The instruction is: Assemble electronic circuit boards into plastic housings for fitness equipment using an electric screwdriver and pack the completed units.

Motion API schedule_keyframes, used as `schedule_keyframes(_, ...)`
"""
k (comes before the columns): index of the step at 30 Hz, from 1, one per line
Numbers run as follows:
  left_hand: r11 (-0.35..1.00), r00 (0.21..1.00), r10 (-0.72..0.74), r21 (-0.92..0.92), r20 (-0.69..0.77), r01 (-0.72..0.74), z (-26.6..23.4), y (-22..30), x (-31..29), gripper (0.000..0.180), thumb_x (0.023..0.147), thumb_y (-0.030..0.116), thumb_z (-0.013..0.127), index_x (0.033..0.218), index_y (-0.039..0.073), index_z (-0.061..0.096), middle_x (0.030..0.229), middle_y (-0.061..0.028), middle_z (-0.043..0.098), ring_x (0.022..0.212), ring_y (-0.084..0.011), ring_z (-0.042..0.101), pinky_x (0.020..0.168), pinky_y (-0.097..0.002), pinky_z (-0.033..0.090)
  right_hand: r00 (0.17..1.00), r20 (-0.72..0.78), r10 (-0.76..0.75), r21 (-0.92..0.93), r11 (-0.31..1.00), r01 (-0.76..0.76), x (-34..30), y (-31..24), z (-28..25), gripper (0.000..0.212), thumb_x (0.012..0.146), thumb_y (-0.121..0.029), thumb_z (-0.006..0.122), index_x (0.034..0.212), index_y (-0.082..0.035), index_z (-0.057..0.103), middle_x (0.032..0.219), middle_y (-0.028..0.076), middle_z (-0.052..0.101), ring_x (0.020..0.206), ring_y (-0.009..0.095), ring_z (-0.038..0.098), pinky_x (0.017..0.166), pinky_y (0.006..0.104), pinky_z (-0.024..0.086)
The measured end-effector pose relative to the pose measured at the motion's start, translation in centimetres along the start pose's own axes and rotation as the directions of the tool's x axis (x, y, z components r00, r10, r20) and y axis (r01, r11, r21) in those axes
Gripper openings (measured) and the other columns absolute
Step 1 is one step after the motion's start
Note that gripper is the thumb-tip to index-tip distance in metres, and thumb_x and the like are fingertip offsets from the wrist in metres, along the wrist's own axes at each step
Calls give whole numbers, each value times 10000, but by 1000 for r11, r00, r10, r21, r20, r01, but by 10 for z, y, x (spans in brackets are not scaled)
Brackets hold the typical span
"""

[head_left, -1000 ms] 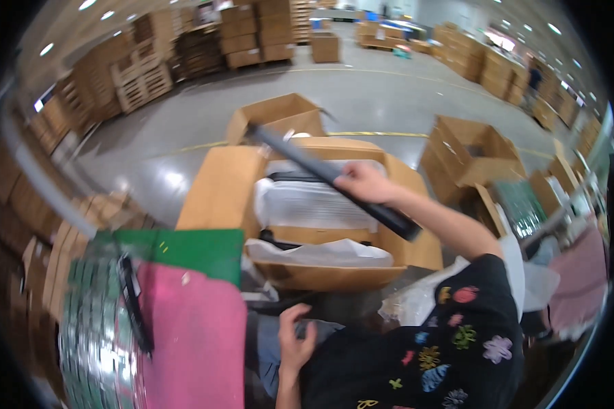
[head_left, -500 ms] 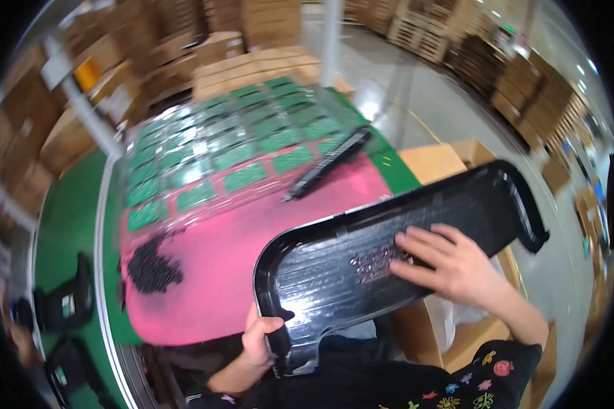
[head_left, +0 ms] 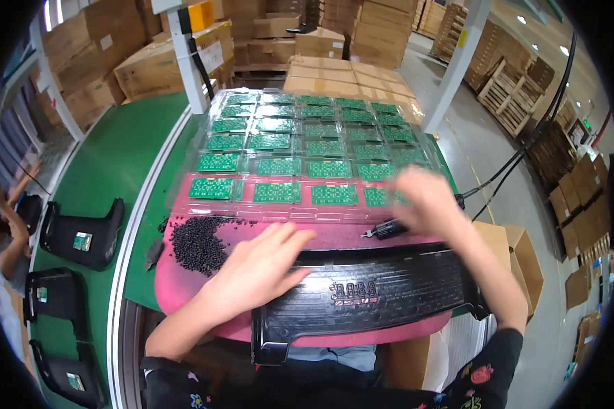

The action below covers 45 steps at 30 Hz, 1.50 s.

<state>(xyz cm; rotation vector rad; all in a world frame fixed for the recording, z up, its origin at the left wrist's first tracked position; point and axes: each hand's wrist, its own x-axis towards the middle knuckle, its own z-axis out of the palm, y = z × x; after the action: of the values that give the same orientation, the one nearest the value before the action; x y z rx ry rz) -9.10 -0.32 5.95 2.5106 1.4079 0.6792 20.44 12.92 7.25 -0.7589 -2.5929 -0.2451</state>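
Observation:
A long black plastic housing [head_left: 409,294] lies on the pink mat [head_left: 361,339] right in front of me. Small rectangular cutouts [head_left: 355,293] show near its middle. My left hand [head_left: 269,262] reaches over its left end, fingers extended and holding nothing, beside a pile of small black screws [head_left: 196,247]. My right hand [head_left: 421,201] is smeared by motion over the near right corner of a clear plastic tray [head_left: 245,213] of green circuit boards [head_left: 332,195]. Just below it rests a black electric screwdriver [head_left: 389,229], its bit pointing left.
On the green belt [head_left: 135,129] to the left lie several similar black housings [head_left: 82,235], some with small boards. A person's arm [head_left: 13,235] shows at the far left. Open cardboard boxes [head_left: 522,273] stand at right, and black cables [head_left: 515,160] run down to the screwdriver.
The housing has come down from my hands onto the mat. My left hand let go of it and moved toward the screws; my right hand left its surface and moved forward to the boards.

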Motion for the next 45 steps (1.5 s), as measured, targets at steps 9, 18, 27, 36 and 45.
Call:
schedule_keyframes(9, 954, 951, 300, -2, 78, -301, 62, -37, 52, 256, 809, 258, 717, 863, 58, 567, 932, -66, 519, 929, -258, 548, 751, -388, 472, 710, 164, 685, -530, 668, -522, 45, 203, 93, 680, 773, -77, 662, 1404, -161, 421, 1355, 115, 514, 1276, 273, 488, 987, 460, 450)
schedule_keyframes(18, 969, 966, 248, -33, 69, -246, 55, -38, 48, 263, 801, 276, 728, 840, 61, 583, 919, -74, 526, 910, -276, 530, 768, -392, 430, 797, 27, 604, -405, 735, -544, 48, 197, 98, 789, 732, -110, 683, 1448, -158, 355, 1210, 183, 608, 1137, 352, 587, 983, 461, 454)
schedule_keyframes(27, 919, 953, -33, -384, -302, -90, 37, -33, 39, 566, 711, 165, 837, 1191, -4, 589, 1150, -148, 642, 1039, -287, 624, 881, -380, 513, 843, -213, 494, 867, 493, -70, 63, -13, 23, 744, 747, -66, 736, 1410, -89, 399, 1130, 117, 624, 1079, 199, 606, 953, 337, 497)
schedule_keyframes(36, 694, 965, -32, -700, -260, -166, 43, -12, 30, 618, 687, 97, 853, 1245, 5, 604, 1133, -125, 660, 926, -158, 667, 780, -275, 579, 878, -67, 473, 979, 201, -34, -15, -99, 5, 812, 784, -79, 685, 1437, 35, 216, 1291, 268, 525, 1199, 317, 565, 1034, 413, 461)
schedule_keyframes(45, 827, 971, 95, -560, 220, 46, 40, -13, 26, 560, 629, 47, 843, 1141, 23, 619, 1001, -69, 659, 759, -145, 640, 617, -257, 556, 909, 193, 369, 791, 490, -367, -84, -74, 7, 562, 716, -163, 818, 1200, -15, 573, 1219, 117, 577, 1132, 236, 582, 963, 380, 471)
